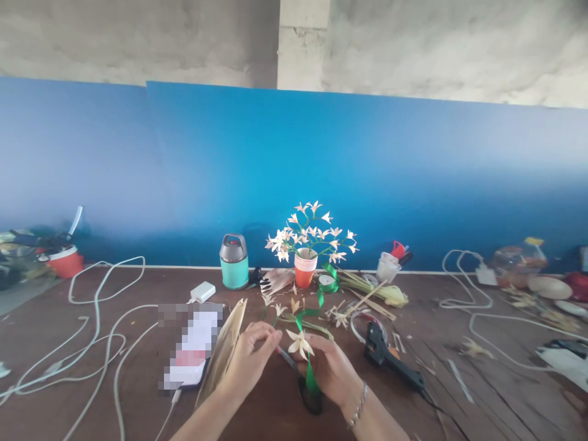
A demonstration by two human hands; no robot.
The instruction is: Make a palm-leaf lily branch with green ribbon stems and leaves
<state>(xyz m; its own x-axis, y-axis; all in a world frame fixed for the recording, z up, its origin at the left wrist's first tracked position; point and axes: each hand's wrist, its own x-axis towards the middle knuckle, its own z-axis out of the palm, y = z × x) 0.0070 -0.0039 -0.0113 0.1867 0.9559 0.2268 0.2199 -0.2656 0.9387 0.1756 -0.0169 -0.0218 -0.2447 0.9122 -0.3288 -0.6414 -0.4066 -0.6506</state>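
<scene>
A cream artificial flower (pixel 299 344) with pointed petals is at the fingers of my right hand (pixel 334 366), which is closed around its stem area. Green ribbon (pixel 312 378) hangs below the bloom, in front of the palm. My left hand (pixel 252 352) is just left of the flower, thumb and index finger pressed together; anything between them is too small to make out. Under the hands lies a pair of scissors (pixel 310 398) with dark handles, partly hidden. Beyond them, more ribbon (pixel 320 299) trails from a green roll (pixel 327 280), and loose flowers (pixel 278 311) lie nearby.
Behind stands a paper cup (pixel 305 269) of finished-looking flower sprays. A glue gun (pixel 390 358) lies right, dried husks (pixel 225 343) and a phone (pixel 193 346) left. A turquoise flask (pixel 234 263) and white cables (pixel 108 318) are farther off, before a blue partition (pixel 257 159).
</scene>
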